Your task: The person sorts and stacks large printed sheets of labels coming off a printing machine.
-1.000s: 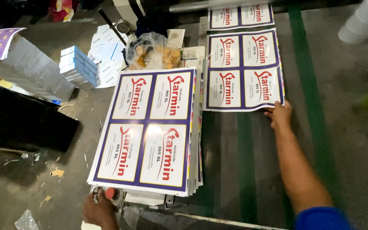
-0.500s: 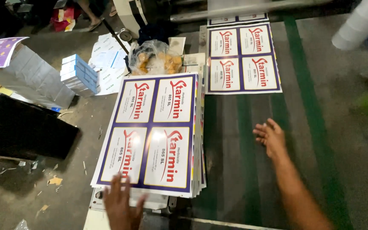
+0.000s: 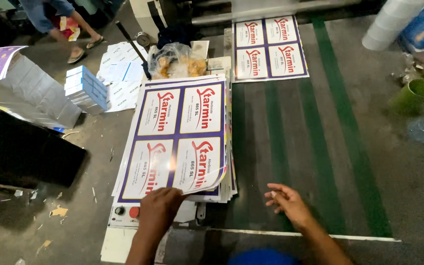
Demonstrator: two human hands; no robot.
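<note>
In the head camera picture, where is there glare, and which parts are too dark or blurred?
Head view: glare lies on the glossy top sheet of the stack of printed sheets; the black panel at left is nearly featureless; left hand and right hand are slightly soft; the far sheet stays readable.

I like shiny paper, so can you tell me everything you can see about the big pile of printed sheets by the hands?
The stack of printed sheets lies flat on a machine table, edges slightly uneven. The top sheet looks glossy, catching light, with four white label panels in red lettering framed by dark blue borders. Its near right corner curls upward. The left hand presses on the near edge; the right hand hovers open beside it, not touching. A clear plastic bag of something orange sits at its far end.
</note>
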